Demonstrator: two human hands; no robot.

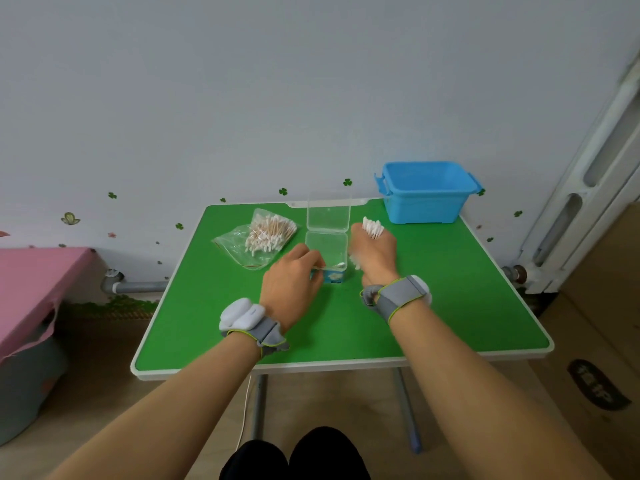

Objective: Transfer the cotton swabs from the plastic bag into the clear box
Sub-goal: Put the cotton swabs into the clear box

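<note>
A clear plastic bag point(239, 245) lies at the back left of the green table point(450, 306), with a heap of cotton swabs point(268, 233) on its far end. The clear box point(326, 245) stands in the middle, its hinged lid point(329, 211) open and upright behind it. My right hand point(375, 252) grips a bundle of swabs point(372, 227) just right of the box, white tips sticking out above and below the fist. My left hand point(292, 278) is at the box's near left corner and pinches a single swab point(334, 266) over its front edge.
A blue lidless storage bin point(427, 194) stands at the table's back right corner. A pink surface point(38, 282) is to the left of the table, a cardboard box point(602, 341) to the right. A white radiator pipe runs up the right wall.
</note>
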